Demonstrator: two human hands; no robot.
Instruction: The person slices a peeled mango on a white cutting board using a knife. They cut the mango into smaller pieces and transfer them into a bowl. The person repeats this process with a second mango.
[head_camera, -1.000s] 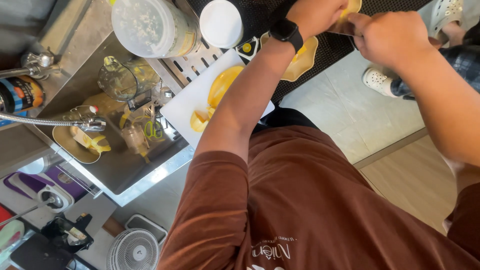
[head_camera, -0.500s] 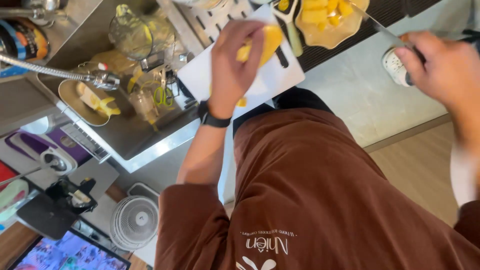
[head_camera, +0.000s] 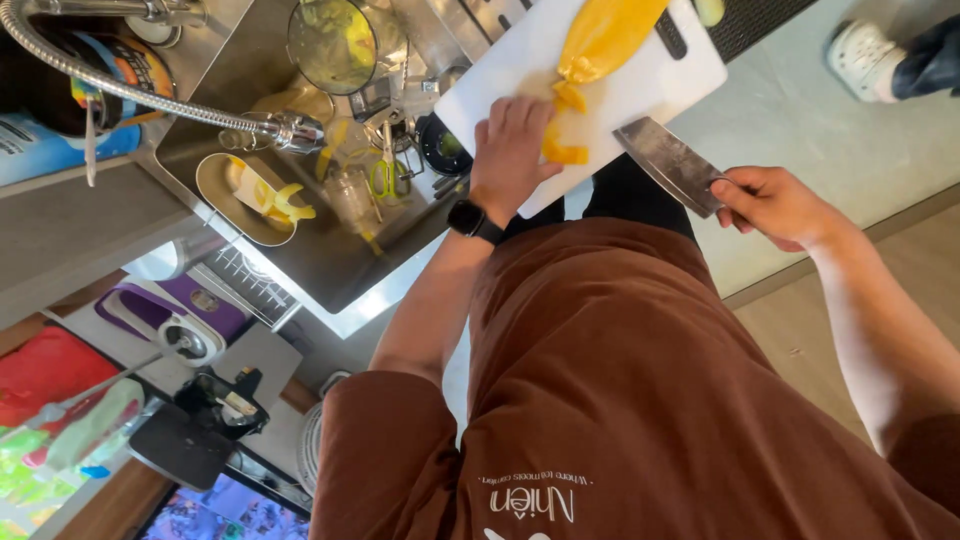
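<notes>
Your left hand (head_camera: 512, 150) lies flat on the white cutting board (head_camera: 660, 75), fingers together and pressed down on the small orange fruit pieces (head_camera: 562, 150) at the near edge. The larger piece of yellow-orange fruit (head_camera: 605, 35) lies further up the same board, touching those smaller bits. Your right hand (head_camera: 775, 205) is closed around the handle of a broad knife (head_camera: 668, 160), whose blade sits off the fruit, its tip just over the board's right edge.

To do this cut well, curl the left fingertips back before the blade comes in — right now they stretch out flat over the pieces, which looks risky for a wide blade. Hold the fruit with your knuckles toward the knife, and let the flat of the blade ride against them. The flesh looks soft and slippery, so press down lightly and slice with a forward glide rather than a chop.

The board overhangs the sink (head_camera: 330, 255) on its left side, where a strainer (head_camera: 335, 40), a small dish with peel scraps (head_camera: 245, 190) and other utensils sit under the faucet hose (head_camera: 150, 95) — check that the board rests steady before you bear down. A shoe (head_camera: 860, 55) shows on the floor well to the right, clear of your work.
</notes>
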